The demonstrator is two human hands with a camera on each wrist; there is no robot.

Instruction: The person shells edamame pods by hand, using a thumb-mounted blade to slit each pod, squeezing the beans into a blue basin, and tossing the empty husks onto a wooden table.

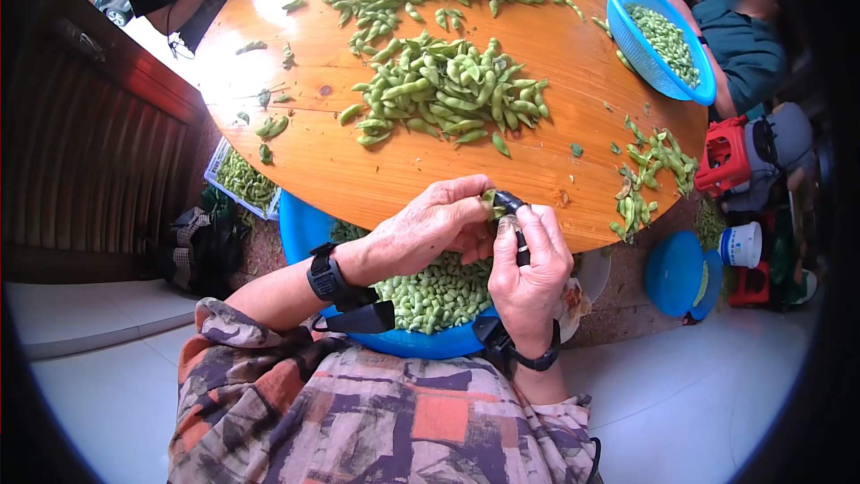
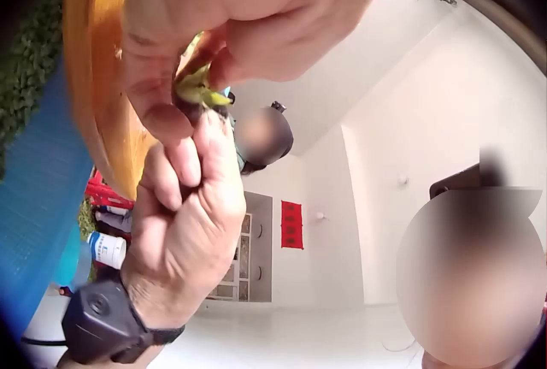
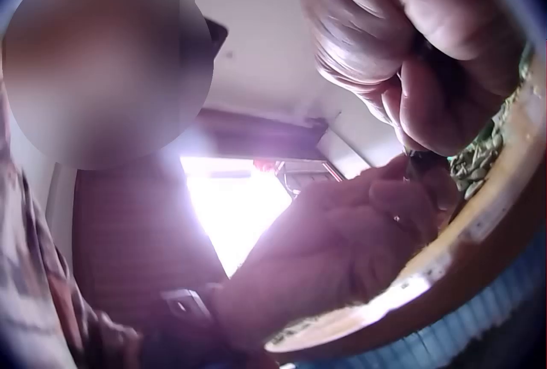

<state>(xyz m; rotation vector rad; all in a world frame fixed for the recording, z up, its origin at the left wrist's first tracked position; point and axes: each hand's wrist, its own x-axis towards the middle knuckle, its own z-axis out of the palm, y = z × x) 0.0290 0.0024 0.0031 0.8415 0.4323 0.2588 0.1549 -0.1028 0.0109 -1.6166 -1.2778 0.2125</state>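
Note:
My left hand [image 1: 432,222] pinches a green edamame pod [image 1: 488,201] between thumb and fingers, above the table's near edge. Close against it, my right hand [image 1: 532,262] has its fingers curled round a slim black tube-like piece [image 1: 509,203], whose upper end meets the pod. In the left wrist view the pod [image 2: 202,91] is split and bent, with the right fingertips [image 2: 214,134] right under it. The right wrist view shows both hands meeting, the pod mostly hidden. Below the hands, shelled beans [image 1: 434,294] fill a blue basin [image 1: 394,342].
Heaps of edamame pods [image 1: 448,90] lie on the round wooden table [image 1: 358,175]. A blue basket [image 1: 627,49] of beans stands at the right rim, above scattered husks [image 1: 645,181]. Other people sit across. A crate [image 1: 242,181] of pods and blue basins [image 1: 674,273] stand on the floor.

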